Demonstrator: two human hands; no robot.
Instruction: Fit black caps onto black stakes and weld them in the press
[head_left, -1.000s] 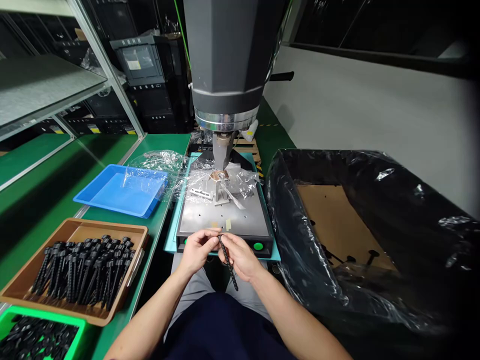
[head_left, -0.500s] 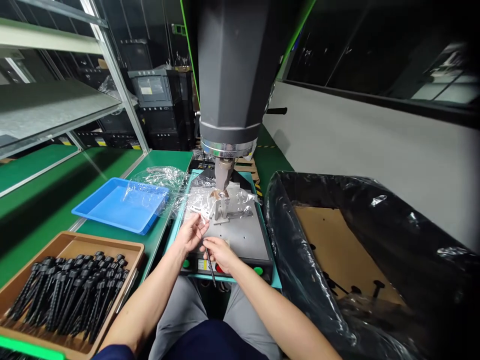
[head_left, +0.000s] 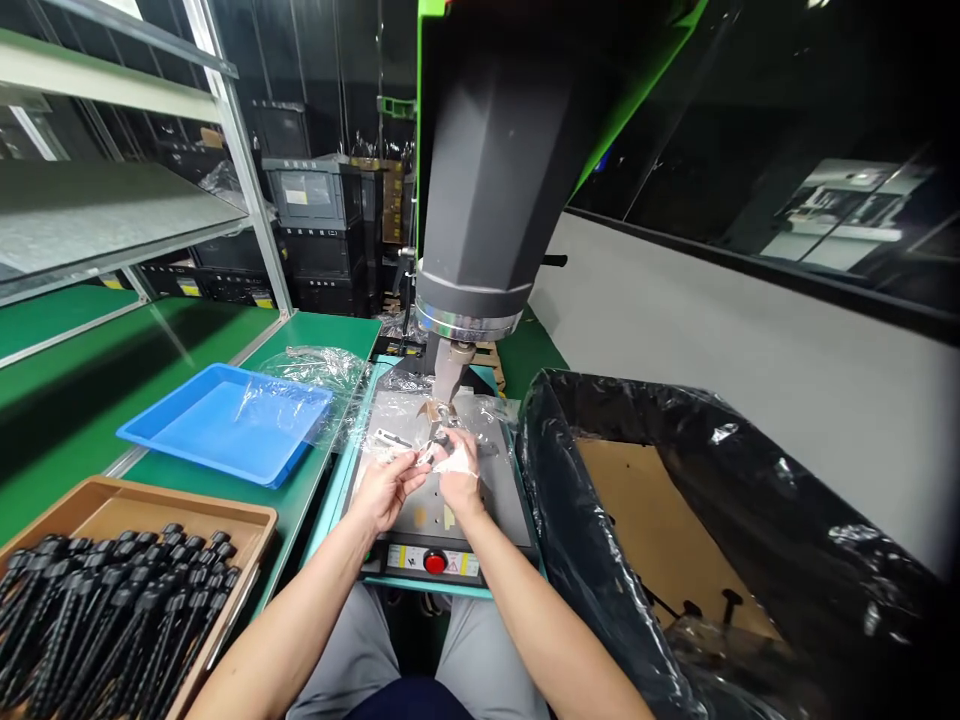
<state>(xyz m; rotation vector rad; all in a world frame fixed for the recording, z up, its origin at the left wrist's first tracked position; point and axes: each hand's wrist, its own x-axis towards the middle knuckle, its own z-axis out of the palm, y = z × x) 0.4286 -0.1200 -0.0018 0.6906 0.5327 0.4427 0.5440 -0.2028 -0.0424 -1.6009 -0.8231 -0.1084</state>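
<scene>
Both of my hands are over the grey base plate (head_left: 480, 510) of a press machine, just below its metal horn (head_left: 448, 372). My right hand (head_left: 459, 468) is closed around a black ribbed rod, whose head (head_left: 442, 438) shows at my fingertips beside the small metal fixture (head_left: 433, 410). My left hand (head_left: 390, 488) sits just to the left, fingers pinched near the same spot; what it holds, if anything, is too small to make out. Clear plastic film (head_left: 397, 412) covers the back of the plate.
A brown tray (head_left: 97, 510) full of black ribbed rods (head_left: 112, 615) lies at the left front. Behind it sits a blue tray (head_left: 225, 425) with clear film. A carton lined with a black bag (head_left: 675, 520) stands at the right. A red button (head_left: 435, 562) faces me.
My hands have moved forward from the machine's front edge to the fixture under the horn, carrying the black rod. My head has come closer and tilted up.
</scene>
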